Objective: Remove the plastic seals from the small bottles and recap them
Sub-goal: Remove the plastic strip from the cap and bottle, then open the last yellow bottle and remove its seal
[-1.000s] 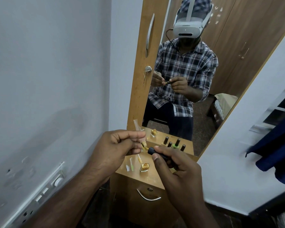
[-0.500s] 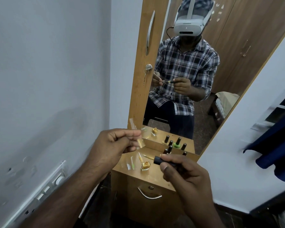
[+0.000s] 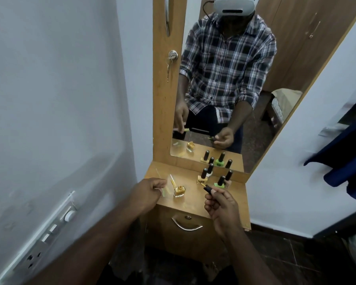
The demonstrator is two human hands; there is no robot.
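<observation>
**Seal in one hand, cap in the other**

We take the open yellow bottle [image 3: 179,191] on the worktop [image 3: 195,199] as our landmark. Just left of it, our left hand [image 3: 147,192] pinches a clear plastic seal [image 3: 166,191] between curled fingers. To its right, our right hand [image 3: 221,204] grips the black cap [image 3: 207,189], fingers wrapped round it. Behind and to the right of the bottle, capped bottles [image 3: 203,176] stand grouped near the mirror [image 3: 224,83].

Head camera, looking forward and down

The single wide-angle view sat close above a small wooden dresser top [image 3: 195,199], facing a mirror [image 3: 234,79] that returned the wearer's own reflection; a wall [image 3: 49,99] filled its left side.
</observation>
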